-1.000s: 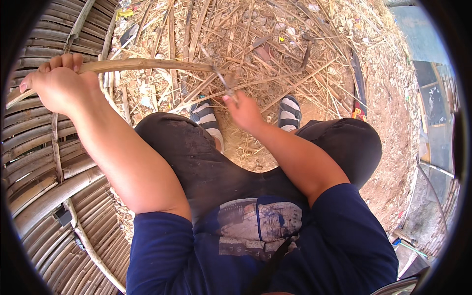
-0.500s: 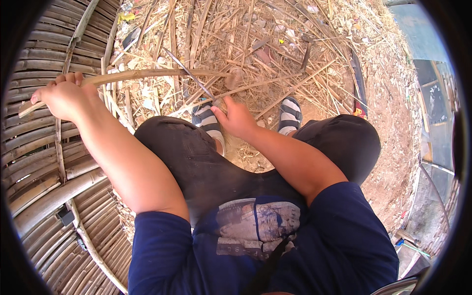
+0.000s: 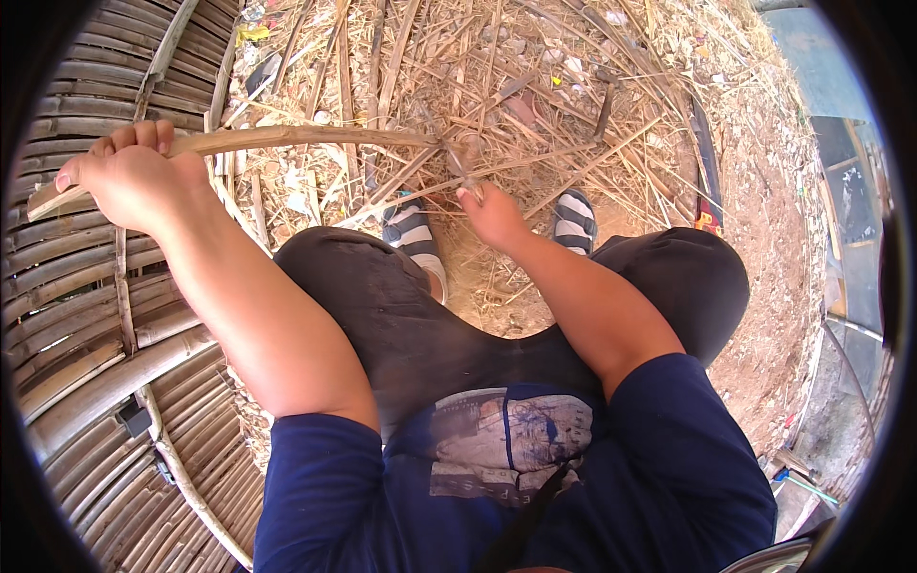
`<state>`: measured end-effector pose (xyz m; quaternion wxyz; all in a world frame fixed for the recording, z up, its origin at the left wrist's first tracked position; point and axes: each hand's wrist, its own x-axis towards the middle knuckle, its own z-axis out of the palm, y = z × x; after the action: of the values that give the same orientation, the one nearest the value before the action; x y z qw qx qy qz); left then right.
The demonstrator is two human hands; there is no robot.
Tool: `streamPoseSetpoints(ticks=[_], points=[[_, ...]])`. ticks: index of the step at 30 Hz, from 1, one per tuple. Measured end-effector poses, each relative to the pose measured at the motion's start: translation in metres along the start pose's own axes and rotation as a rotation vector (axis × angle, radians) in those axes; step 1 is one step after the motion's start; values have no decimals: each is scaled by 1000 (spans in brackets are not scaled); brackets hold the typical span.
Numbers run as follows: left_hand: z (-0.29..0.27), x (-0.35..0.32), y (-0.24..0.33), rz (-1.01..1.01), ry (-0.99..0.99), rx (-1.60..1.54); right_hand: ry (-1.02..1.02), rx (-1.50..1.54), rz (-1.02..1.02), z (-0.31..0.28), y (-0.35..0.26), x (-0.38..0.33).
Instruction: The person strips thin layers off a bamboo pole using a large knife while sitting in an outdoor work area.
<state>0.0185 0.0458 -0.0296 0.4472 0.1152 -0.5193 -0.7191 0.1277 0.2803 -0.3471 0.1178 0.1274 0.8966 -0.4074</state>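
The fingers of the left hand (image 3: 134, 183) are wrapped around a wooden stick (image 3: 301, 136) near one end. The fingers of the right hand (image 3: 497, 216) are closed on a knife (image 3: 457, 164), its blade blurred near the stick's far end; contact cannot be confirmed. The stick is held out ahead of the knees, above ground strewn with straw (image 3: 478, 105). Cutting or shaving the stick is judged to be in hand. For a further stroke, a steady left grip and clearance from the left foot (image 3: 411, 229) are called for.
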Motion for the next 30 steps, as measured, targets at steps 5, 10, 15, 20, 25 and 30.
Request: streamPoseSetpoints(ticks=[5, 10, 15, 20, 25, 30], points=[[1, -4, 2, 15, -182, -73, -100, 217, -123, -32, -72, -18], [-6, -1, 1, 6, -363, -150, -129, 348, -445, -52, -109, -22], [-5, 0, 2, -5, -387, -149, -39, 225, -89, -23, -30, -3], [0, -6, 4, -2, -431, -167, -36, 262, -53, -37, -45, -11], [-2, -5, 5, 6, -430, -164, -38, 277, -430, -42, -108, -37], [-4, 0, 0, -22, -395, -158, -30, 244, -224, -16, -61, -17]])
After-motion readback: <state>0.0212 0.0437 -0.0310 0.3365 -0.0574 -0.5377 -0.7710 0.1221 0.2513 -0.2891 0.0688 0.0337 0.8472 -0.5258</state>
